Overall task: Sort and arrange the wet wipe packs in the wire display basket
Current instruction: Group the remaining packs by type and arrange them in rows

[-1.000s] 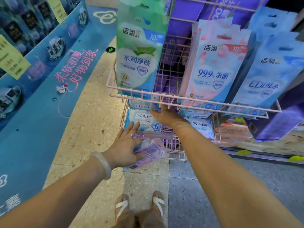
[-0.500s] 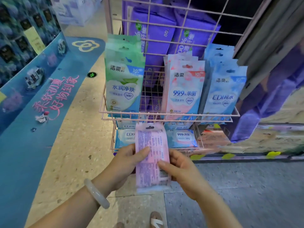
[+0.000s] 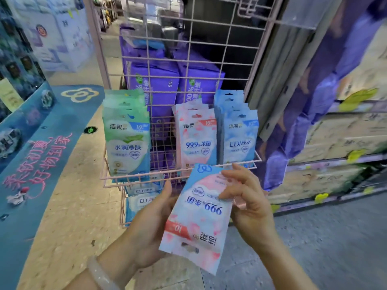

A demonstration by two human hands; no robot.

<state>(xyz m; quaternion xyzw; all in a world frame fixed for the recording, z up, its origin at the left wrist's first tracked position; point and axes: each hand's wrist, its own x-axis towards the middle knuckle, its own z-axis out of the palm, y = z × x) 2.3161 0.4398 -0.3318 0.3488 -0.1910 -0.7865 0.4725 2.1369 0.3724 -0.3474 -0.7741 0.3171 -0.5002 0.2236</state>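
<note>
Shop flooring lies below the pink wire basket [image 3: 180, 174], where green, pink and blue rows stand upright. Both hands, left hand [image 3: 152, 225] and right hand [image 3: 249, 204], pinch a pink pack [image 3: 199, 214] upside down before it; best flipped upright, then slotted into the pink row [image 3: 195, 139].

Left hand [image 3: 150, 225] | raised mid-frame from near left, palm up, thumb on top, cupped under and gripping | right hand [image 3: 249, 208] | reached in from near right, fingers [image 3: 232, 191] curled, pinching | pale bangle [image 3: 100, 275] worn on left wrist
</note>
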